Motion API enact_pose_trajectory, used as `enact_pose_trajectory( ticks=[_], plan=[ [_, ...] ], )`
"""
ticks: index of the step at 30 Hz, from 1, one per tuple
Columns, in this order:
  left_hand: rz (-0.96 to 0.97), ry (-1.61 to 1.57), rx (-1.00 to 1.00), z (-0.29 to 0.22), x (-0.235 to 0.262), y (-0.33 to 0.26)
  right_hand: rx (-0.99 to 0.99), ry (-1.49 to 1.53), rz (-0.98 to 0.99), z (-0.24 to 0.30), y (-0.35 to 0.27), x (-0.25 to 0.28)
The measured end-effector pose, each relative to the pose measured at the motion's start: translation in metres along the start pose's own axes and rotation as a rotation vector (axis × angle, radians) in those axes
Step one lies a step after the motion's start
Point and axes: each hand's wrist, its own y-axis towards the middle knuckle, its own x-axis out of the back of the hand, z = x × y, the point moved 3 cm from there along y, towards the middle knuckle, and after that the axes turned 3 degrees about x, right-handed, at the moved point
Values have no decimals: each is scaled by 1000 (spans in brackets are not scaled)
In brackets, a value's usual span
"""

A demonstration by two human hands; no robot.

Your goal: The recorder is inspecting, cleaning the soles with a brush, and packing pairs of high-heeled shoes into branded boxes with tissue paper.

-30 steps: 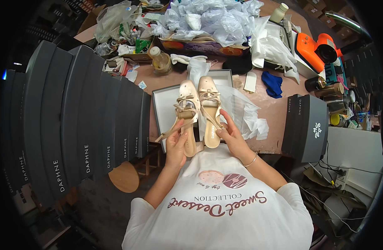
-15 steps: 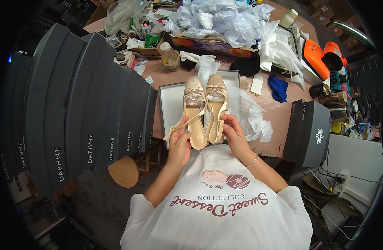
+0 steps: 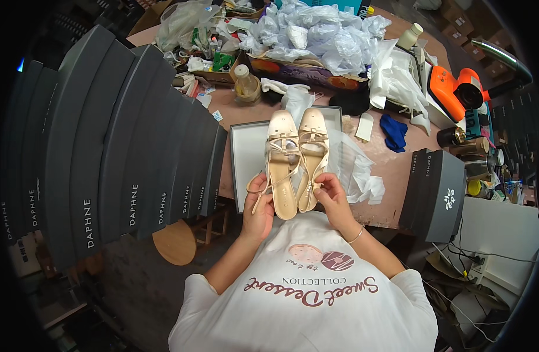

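Over the last second, the strap of the left shoe has swung in from jutting leftward to curl by the left hand, and the right hand has slid toward the heel of the right shoe. A pinkish, worn table spreads beyond the person. Left of it rises a long row of dark shoe boxes; at its far side sits a heap of pale plastic bags. An open, light-lined box lies on the table, white tissue paper beside it. Two dark boxes stand at the right edge, an orange device farther back. A round wooden stool is below, on the left. The beige shoes are side by side over the open box's near part, toes pointing away. A blue cloth lies to their right. Each hand grips one shoe near its heel. The right hand, earlier laid over its shoe's inside, now pinches the edge.
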Motion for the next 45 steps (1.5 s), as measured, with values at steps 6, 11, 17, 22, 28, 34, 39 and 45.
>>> enact_pose_trajectory(
  ticks=[6, 11, 17, 22, 28, 34, 39, 45],
  plan=[
    [29, 18, -34, 8, -1, 3, 81, -143, 26, -3, -7, 7],
    [24, 96, -85, 15, 1, 8, 72, -217, -19, -4, -12, 14],
    [-248, 157, -60, 23, 68, 46, 6, -55, -314, -16, -52, 105],
    [-372, 1139, -539, -2, 52, 40, -355, -791, -383, -56, -49, 208],
    [261, 1384, -435, 25, -13, 59, 320, -1079, -75, 43, 30, 85],
    [268, 1005, -173, 51, -21, 86, 39, -1431, 109, -80, 98, 61],
    [84, 510, 150, 38, 7, 88, 177, -898, 176, 9, 47, 43],
    [208, 247, 186, 35, -37, 108, 102, -427, 156, 30, 25, 46]
  ],
)
